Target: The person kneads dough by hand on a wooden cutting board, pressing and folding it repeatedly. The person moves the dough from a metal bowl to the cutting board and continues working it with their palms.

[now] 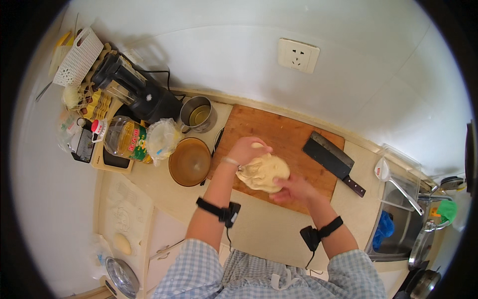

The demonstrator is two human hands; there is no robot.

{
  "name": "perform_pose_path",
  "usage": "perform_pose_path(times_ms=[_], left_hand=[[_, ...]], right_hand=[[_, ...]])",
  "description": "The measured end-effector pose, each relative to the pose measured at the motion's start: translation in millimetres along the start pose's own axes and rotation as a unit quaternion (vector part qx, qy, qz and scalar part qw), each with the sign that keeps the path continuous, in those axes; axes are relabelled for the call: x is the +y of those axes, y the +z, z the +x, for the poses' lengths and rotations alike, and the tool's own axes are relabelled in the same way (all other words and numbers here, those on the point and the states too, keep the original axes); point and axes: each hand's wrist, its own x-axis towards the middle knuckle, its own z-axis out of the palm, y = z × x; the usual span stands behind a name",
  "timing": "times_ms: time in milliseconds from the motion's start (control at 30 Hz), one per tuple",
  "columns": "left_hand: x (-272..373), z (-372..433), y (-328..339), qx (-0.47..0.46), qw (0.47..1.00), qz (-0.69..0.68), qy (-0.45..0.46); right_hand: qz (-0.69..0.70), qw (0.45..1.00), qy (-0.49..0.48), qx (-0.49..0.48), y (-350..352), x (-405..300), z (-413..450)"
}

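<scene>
A soft, pale yellow lump of dough (266, 172) is held between my hands above a wooden cutting board (257, 127). On its upper left, my left hand (249, 149) grips the edge, with the fingers curled and a small piece of dough showing at them. From the lower right, my right hand (293, 190) supports the dough with the thumb on top and the fingers partly beneath. A cleaver (328, 155) with a dark blade lies on the board's right part, its handle reaching past the board's edge. Left of the board stands an amber glass bowl (189, 162).
Behind the bowl is a metal cup (198, 114) with yellowish liquid. Further left stand an oil bottle (125, 138), a plastic-wrapped bowl (163, 138) and a black blender (142, 91). To the right, a white ladle (396, 183) rests across a clear tray by the sink (403, 224).
</scene>
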Motion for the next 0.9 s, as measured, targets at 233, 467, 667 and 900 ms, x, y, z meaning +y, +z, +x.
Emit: perform_pose_path(times_ms=[233, 467, 667, 900], left_hand=[[-71, 47, 0, 0.089, 0.914, 0.315, 0.239], [-89, 48, -7, 0.179, 0.917, 0.339, -0.109], [-122, 3, 14, 0.183, 0.92, 0.262, 0.226], [-119, 10, 21, 0.17, 0.834, 0.49, 0.187]], right_hand=[[-0.565, 0.803, -0.087, 0.17, 9, 29, 3], [-0.55, 0.629, -0.494, 0.242, 38, 50, 56], [-0.441, 0.794, -0.398, 0.131, 16, 58, 60], [-0.461, 0.723, -0.45, 0.251, 14, 68, 75]])
